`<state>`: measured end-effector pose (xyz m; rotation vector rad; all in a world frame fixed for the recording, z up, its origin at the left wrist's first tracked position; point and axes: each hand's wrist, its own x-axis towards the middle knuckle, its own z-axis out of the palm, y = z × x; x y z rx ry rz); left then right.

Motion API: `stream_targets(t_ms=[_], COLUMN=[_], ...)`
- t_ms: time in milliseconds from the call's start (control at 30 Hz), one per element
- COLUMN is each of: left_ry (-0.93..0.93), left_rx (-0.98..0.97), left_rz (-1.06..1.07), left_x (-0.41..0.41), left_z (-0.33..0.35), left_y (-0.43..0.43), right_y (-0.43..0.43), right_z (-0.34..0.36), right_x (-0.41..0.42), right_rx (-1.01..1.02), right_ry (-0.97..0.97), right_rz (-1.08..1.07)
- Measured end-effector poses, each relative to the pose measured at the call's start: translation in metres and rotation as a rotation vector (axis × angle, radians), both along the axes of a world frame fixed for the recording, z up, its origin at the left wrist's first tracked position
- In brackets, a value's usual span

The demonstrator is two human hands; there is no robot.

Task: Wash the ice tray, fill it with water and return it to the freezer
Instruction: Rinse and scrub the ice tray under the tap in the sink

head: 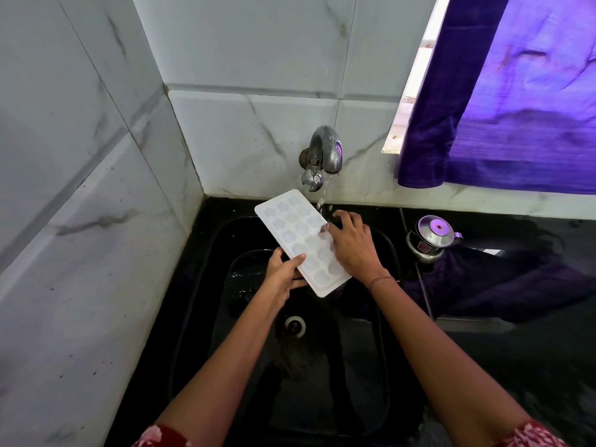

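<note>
The left hand point(283, 269) grips the white rectangular plastic ice tray point(300, 233) while the right hand point(351, 243) rests spread-fingered on it under the running steel tap point(325, 153); washing looks underway, with filling and freezing left.

Left hand point(283, 271) grips the ice tray point(290, 217); right hand point(353, 248) rests on it.

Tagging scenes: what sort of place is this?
Probably a home kitchen: black sink under a running wall tap, steel pot on the counter, ice tray held over the sink.
</note>
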<state>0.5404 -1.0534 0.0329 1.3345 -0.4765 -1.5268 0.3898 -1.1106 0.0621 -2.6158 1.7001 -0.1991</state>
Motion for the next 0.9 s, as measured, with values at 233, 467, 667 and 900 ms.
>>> stream_targets(t_ms=[233, 467, 667, 900], left_ry=[-0.009, -0.043, -0.063, -0.081], left_rx=[-0.01, -0.022, -0.027, -0.034], left_rz=[-0.026, -0.072, -0.083, -0.074], left_x=[-0.006, -0.004, -0.002, 0.003], left_z=[0.002, 0.006, 0.006, 0.01], left_y=[-0.005, -0.011, -0.015, -0.021], right_y=[0.007, 0.008, 0.008, 0.003], right_z=[0.0, 0.006, 0.006, 0.005], right_x=[-0.001, -0.003, -0.001, 0.0], right_rx=[-0.03, -0.002, -0.039, -0.048], right_ry=[-0.015, 0.113, 0.133, 0.097], right_rz=[0.044, 0.094, 0.12, 0.12])
